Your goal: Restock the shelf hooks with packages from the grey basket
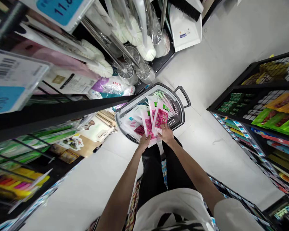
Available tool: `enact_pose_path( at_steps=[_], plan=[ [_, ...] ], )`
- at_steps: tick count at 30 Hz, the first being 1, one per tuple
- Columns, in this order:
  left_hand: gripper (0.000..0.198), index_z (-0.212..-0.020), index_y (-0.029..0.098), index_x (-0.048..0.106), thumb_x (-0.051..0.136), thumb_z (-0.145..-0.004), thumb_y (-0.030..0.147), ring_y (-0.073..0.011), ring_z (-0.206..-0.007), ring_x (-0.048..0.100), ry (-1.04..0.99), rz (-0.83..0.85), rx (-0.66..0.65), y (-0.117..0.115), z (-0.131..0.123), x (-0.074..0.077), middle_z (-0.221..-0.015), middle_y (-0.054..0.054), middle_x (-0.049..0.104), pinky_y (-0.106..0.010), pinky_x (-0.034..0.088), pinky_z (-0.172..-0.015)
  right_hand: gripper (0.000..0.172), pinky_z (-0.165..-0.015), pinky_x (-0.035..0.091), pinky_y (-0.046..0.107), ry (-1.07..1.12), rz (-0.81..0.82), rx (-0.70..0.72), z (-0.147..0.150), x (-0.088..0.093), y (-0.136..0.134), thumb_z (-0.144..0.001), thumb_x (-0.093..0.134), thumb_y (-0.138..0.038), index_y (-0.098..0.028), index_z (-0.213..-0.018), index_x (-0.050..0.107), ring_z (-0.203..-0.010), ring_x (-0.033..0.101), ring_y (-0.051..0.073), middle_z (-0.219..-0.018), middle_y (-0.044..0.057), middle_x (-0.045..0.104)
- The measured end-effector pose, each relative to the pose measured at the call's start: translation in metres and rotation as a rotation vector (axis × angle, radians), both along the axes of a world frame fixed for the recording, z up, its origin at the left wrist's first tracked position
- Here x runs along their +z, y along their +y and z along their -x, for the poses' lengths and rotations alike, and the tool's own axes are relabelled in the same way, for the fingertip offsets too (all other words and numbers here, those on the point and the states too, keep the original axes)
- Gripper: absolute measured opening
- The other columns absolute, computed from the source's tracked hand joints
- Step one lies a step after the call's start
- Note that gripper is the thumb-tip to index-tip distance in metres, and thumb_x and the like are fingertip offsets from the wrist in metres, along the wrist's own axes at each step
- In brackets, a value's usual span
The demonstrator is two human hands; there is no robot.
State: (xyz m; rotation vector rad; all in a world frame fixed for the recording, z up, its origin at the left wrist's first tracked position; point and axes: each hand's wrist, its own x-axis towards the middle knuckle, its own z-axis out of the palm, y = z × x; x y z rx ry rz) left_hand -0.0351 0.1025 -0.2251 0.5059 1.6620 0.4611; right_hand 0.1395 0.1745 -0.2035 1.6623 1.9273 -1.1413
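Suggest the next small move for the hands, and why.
I'd probably square up the pink packets between both hands: the left hand and right hand are at their near ends, and the packets lie fanned at uneven angles above the basket.
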Motion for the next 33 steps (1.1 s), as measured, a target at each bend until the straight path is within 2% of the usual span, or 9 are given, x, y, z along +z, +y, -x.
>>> enact_pose_path(
  at_steps=[4, 7, 14, 17, 20, 24, 27, 29, 33],
  plan=[
    [0.047, -0.120, 0.018, 0.066, 0.066, -0.086, 0.051, -0.0325, -0.107, 0.067, -0.048, -0.052, -0.061, 0.004, -0.005, 0.003, -0.114, -0.013, 0.074, -0.045, 0.050, -0.095, 0.050, -0.085, 0.056, 0.035, -0.010, 0.007, -0.032, 0.008, -0.004, 0.005, -0.090, 0.061, -0.021, -0.018, -0.138, 0.050, -0.107, 0.067, 0.028, -0.136, 0.017, 0.061],
    [0.041, -0.115, 0.019, 0.068, 0.069, -0.084, 0.046, -0.0324, -0.101, 0.067, -0.056, -0.102, -0.112, 0.016, -0.016, 0.007, -0.108, -0.012, 0.075, -0.044, 0.050, -0.093, 0.035, -0.081, 0.055, 0.032, -0.070, 0.006, -0.168, 0.008, -0.001, 0.010, -0.088, 0.060, -0.018, -0.018, -0.123, 0.060, -0.094, 0.071, 0.025, -0.123, 0.014, 0.069],
    [0.053, -0.135, 0.018, 0.062, 0.070, -0.086, 0.036, -0.0332, -0.093, 0.069, -0.072, -0.118, -0.183, 0.068, -0.064, 0.023, -0.109, -0.014, 0.075, -0.046, 0.052, -0.089, 0.012, -0.077, 0.053, 0.025, 0.115, -0.069, -0.513, -0.047, 0.029, 0.024, -0.077, 0.060, -0.017, -0.021, -0.085, 0.068, -0.075, 0.069, 0.017, -0.081, 0.001, 0.074],
    [0.063, -0.147, 0.020, 0.051, 0.068, -0.089, 0.039, -0.0338, -0.102, 0.070, -0.230, -0.033, -0.123, 0.090, -0.084, 0.033, -0.128, -0.017, 0.069, -0.046, 0.057, -0.084, 0.008, -0.075, 0.054, 0.026, 0.223, -0.137, -0.625, -0.068, 0.053, 0.024, -0.076, 0.055, -0.019, -0.021, -0.076, 0.063, -0.071, 0.066, 0.017, -0.075, 0.000, 0.069],
    [0.066, -0.150, 0.025, 0.047, 0.067, -0.090, 0.047, -0.0336, -0.127, 0.061, -0.435, -0.046, -0.007, 0.099, -0.092, 0.042, -0.148, -0.015, 0.056, -0.046, 0.056, -0.093, 0.011, -0.072, 0.053, 0.027, 0.263, -0.237, -0.724, -0.077, 0.092, 0.020, -0.080, 0.049, -0.022, -0.022, -0.078, 0.059, -0.076, 0.063, 0.019, -0.075, 0.001, 0.063],
    [0.070, -0.145, 0.022, 0.052, 0.065, -0.088, 0.060, -0.0343, -0.125, 0.063, -0.506, -0.006, -0.020, 0.085, -0.080, 0.056, -0.139, -0.017, 0.065, -0.050, 0.048, -0.105, 0.012, -0.065, 0.047, 0.026, 0.441, -0.333, -0.931, -0.079, 0.161, 0.009, -0.082, 0.049, -0.022, -0.021, -0.088, 0.059, -0.071, 0.056, 0.017, -0.077, -0.001, 0.059],
    [0.078, -0.138, 0.017, 0.058, 0.072, -0.079, 0.067, -0.0385, -0.119, 0.066, -0.465, 0.112, -0.055, 0.061, -0.063, 0.081, -0.128, -0.021, 0.070, -0.055, 0.043, -0.108, 0.012, -0.061, 0.044, 0.024, 0.649, -0.335, -1.210, -0.076, 0.207, -0.001, -0.076, 0.056, -0.021, -0.019, -0.088, 0.060, -0.065, 0.053, 0.014, -0.077, -0.002, 0.061],
    [0.078, -0.136, 0.019, 0.060, 0.076, -0.076, 0.067, -0.0388, -0.121, 0.064, -0.528, 0.139, -0.005, 0.043, -0.051, 0.110, -0.127, -0.019, 0.071, -0.057, 0.041, -0.108, 0.020, -0.062, 0.046, 0.024, 0.812, -0.245, -1.463, -0.071, 0.230, -0.009, -0.072, 0.057, -0.019, -0.019, -0.092, 0.061, -0.066, 0.056, 0.014, -0.081, -0.001, 0.065],
    [0.072, -0.128, 0.019, 0.066, 0.072, -0.078, 0.071, -0.0374, -0.125, 0.061, -0.743, -0.013, 0.348, 0.012, -0.032, 0.189, -0.129, -0.017, 0.069, -0.052, 0.047, -0.105, 0.032, -0.067, 0.051, 0.027, 1.046, 0.085, -1.713, -0.054, 0.258, -0.035, -0.065, 0.061, -0.018, -0.020, -0.096, 0.064, -0.072, 0.063, 0.017, -0.088, 0.002, 0.072]
  ],
)
